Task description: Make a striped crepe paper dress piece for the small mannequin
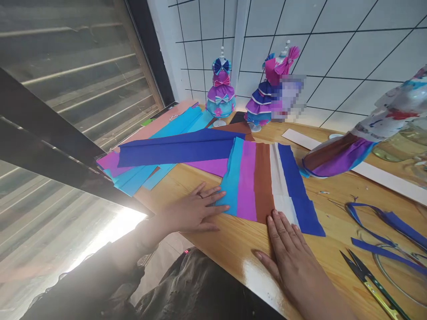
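Note:
A striped fabric panel (263, 182) of light blue, purple, brown, white and dark blue strips lies flat on the wooden table (193, 182). My left hand (196, 208) rests with fingers spread, its fingertips on the light blue edge. On the near edge, around the brown and white strips, lie the fingertips of my right hand (293, 253), stretched out flat with the thumb apart. Neither hand grips anything. Behind the panel, a long dark blue fabric piece (180, 149) lies across light blue (180, 122) and purple fabric (210, 166).
Two small dress forms in ruffled dresses (221, 93) (262, 98) stand by the tiled wall. A bottle-like form wrapped in striped cloth (336, 155) stands at right. Thread snips (370, 284) lie near dark blue ribbon (370, 213) and a pale strip (390, 178).

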`<state>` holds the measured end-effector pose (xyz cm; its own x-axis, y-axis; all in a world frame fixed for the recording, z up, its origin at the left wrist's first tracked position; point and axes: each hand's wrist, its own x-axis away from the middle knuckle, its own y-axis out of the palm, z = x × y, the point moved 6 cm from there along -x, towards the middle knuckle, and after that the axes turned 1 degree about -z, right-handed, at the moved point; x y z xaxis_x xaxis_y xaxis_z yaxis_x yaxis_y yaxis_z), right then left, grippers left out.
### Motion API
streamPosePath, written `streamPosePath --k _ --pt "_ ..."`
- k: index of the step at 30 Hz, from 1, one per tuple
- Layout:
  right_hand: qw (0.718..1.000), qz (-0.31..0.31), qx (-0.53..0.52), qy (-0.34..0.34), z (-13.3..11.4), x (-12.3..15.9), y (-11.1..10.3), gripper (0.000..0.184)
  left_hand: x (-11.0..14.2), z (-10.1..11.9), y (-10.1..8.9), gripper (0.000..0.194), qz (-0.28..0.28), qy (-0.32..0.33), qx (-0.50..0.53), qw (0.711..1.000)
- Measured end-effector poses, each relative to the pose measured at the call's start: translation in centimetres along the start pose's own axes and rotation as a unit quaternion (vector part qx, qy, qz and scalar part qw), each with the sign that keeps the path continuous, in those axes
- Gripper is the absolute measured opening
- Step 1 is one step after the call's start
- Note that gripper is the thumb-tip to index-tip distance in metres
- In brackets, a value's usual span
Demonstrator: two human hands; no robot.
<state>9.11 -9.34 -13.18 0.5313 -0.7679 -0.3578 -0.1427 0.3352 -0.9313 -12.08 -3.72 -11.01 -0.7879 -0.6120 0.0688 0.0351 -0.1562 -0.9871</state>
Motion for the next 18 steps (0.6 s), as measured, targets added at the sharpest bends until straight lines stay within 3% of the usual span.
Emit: streamPosePath --k 11,14,18 --pt "1.0 -0.008 -0.009 0.016 0.0 -0.2 -0.2 0.078 0.6 -1.2 0.0 0.065 0.029 -0.042 -0.006 0.999" --pt "1.0 -0.015 -0.011 0.021 -0.2 -0.5 -0.5 0.077 0.2 -0.1 -0.4 0.065 0.048 -0.023 -0.021 0.998" --pt "1.0 -0.016 -0.013 0.01 -1.3 -1.5 -0.9 0.074 -1.1 3.0 -0.8 0.065 0.05 0.038 -0.029 0.998"
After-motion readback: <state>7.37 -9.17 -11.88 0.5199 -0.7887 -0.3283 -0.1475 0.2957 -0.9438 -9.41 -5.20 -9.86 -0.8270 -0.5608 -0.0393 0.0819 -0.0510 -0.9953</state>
